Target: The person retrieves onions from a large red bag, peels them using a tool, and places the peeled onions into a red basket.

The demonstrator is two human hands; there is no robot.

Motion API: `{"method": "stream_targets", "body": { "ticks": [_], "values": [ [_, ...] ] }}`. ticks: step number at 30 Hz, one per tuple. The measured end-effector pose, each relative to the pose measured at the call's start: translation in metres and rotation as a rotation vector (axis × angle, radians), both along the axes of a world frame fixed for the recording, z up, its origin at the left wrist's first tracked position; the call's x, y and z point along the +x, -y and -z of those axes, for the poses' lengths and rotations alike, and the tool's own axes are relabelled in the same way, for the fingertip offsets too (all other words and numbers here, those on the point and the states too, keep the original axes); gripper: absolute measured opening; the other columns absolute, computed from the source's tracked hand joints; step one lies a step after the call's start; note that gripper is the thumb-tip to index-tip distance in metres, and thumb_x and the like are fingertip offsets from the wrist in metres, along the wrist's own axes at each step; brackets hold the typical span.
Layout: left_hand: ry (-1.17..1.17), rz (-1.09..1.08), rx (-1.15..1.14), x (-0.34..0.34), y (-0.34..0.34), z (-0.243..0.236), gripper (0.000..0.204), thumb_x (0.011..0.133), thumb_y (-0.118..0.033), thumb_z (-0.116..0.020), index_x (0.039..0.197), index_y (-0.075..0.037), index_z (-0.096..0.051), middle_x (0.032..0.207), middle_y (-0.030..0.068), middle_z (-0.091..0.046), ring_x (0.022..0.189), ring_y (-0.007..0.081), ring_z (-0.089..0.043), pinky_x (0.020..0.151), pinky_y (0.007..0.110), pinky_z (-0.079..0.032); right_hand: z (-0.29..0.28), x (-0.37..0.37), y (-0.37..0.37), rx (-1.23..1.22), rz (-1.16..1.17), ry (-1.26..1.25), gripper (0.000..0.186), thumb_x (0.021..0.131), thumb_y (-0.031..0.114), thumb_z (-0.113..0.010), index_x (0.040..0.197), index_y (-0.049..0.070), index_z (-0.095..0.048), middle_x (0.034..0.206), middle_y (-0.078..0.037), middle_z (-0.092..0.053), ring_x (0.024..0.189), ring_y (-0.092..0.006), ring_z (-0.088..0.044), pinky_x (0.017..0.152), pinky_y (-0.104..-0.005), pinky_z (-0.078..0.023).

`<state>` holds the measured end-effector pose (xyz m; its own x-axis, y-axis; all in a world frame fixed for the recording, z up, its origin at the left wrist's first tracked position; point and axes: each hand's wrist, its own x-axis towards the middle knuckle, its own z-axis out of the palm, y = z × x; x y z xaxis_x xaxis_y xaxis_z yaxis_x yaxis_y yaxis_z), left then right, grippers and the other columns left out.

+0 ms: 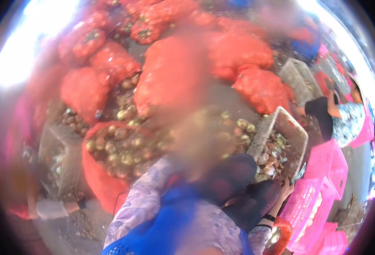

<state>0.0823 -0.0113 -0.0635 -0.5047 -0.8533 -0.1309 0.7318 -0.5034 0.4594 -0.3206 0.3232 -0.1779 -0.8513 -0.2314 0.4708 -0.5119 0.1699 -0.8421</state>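
Observation:
My right hand (286, 189) is beside the pale crate (303, 148), its fingers closed on a thin grey-green thing (298, 173) whose kind I cannot make out. Inside that crate lie onion skins and scraps (273, 157). My left forearm, in a lilac patterned sleeve (147, 191), reaches forward over the onions. A brown smear across the middle of the view hides the left hand, so its fingers do not show. In front of me, an open red mesh sack (94, 174) spills over with unpeeled onions (125, 158).
Full red mesh sacks (168, 72) stand ahead. On the right, a pink crate (300, 197) holds pale round onions, with an orange basket (286, 231) beside it. Another person (349, 117) sits at far right; another's forearm (70, 207) shows at left near a grey crate (70, 148).

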Motion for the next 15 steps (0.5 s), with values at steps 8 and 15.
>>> {"method": "stream_targets", "body": {
  "ticks": [8, 15],
  "values": [
    [-0.093, 0.395, -0.251, -0.103, -0.033, -0.054, 0.070, 0.081, -0.008, -0.065, 0.147, -0.004, -0.040, 0.134, 0.0165, -0.057, 0.119, 0.0333, -0.060, 0.100, 0.049, -0.051, -0.202, 0.077, 0.048, 0.211, -0.171, 0.294, 0.024, 0.089, 0.009, -0.064, 0.111, 0.003, -0.070, 0.078, -0.008, -0.067, 0.058, -0.0151, -0.062, 0.049, -0.0278, -0.049],
    [-0.197, 0.638, -0.502, -0.198, -0.096, -0.124, 0.059, 0.084, -0.013, -0.063, 0.140, -0.003, -0.047, 0.131, 0.0142, -0.060, 0.114, 0.0278, -0.063, 0.095, 0.040, -0.055, -0.261, 0.117, 0.095, 0.011, -0.527, 0.207, 0.058, 0.079, 0.017, -0.083, 0.130, 0.003, -0.059, 0.083, -0.002, -0.068, 0.061, -0.0090, -0.058, 0.051, -0.0282, -0.047]
  ]
}}
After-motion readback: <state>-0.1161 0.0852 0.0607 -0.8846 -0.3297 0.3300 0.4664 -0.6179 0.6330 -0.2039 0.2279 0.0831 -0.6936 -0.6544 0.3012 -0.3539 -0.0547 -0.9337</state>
